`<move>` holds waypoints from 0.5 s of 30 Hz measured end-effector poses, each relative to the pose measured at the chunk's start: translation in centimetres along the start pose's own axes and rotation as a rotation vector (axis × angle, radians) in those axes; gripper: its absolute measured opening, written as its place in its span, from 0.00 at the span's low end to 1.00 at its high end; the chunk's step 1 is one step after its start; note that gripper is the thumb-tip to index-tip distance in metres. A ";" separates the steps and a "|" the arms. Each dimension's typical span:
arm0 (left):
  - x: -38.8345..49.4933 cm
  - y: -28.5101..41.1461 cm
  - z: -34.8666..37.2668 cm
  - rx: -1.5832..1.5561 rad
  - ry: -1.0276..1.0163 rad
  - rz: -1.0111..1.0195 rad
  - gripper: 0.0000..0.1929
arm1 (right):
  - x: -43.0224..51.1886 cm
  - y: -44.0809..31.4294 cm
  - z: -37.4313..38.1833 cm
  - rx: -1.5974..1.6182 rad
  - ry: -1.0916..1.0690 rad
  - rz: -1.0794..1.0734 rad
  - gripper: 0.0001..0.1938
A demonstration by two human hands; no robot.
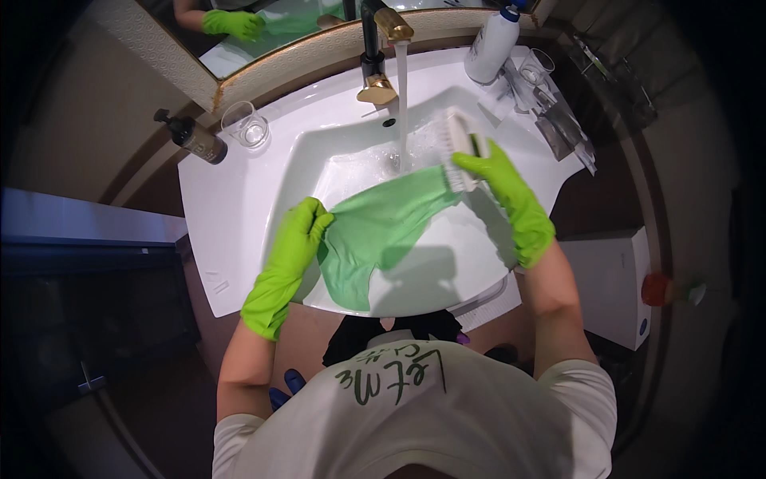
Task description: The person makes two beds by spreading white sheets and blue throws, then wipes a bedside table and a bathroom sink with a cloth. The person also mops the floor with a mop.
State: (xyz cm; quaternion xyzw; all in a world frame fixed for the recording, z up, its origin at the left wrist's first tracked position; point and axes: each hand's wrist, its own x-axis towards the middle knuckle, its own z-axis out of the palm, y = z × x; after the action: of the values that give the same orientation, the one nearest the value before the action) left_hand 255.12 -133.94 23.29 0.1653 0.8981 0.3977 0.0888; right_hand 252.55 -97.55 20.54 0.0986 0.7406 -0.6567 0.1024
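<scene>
A wet green cloth (383,221) is spread across the white washbasin (287,173), its lower end lying over the front rim. My left hand (299,230), in a lime-green rubber glove, pinches the cloth's left edge. In my right hand (488,170), gloved the same way, is a white scrubbing brush (459,146) with its bristles facing left. The brush's lower end meets the cloth's right end. Water runs from the black and gold faucet (392,27) into the basin behind the cloth.
A dark pump bottle (197,141) and a clear cup (246,127) stand at the left of the counter. On the right are a white bottle with a blue cap (494,45), another clear cup (536,67) and small sachets (556,129). A mirror (263,36) rises behind.
</scene>
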 end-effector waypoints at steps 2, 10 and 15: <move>-1.1 1.4 -1.3 0.108 0.179 0.320 0.07 | -3.8 -2.0 -2.0 0.245 0.039 -0.201 0.28; -8.4 1.2 7.4 -0.044 -0.087 0.464 0.04 | -10.7 -0.8 2.1 -0.102 0.086 0.309 0.37; -9.7 1.5 8.0 -0.664 -0.292 -0.222 0.05 | -5.8 -0.3 8.1 -0.343 -0.240 0.234 0.29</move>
State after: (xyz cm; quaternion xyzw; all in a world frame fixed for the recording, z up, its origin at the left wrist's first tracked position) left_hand 266.84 -131.10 19.27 0.0841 0.7107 0.6273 0.3072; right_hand 258.22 -105.67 21.49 0.0862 0.8075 -0.5118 0.2804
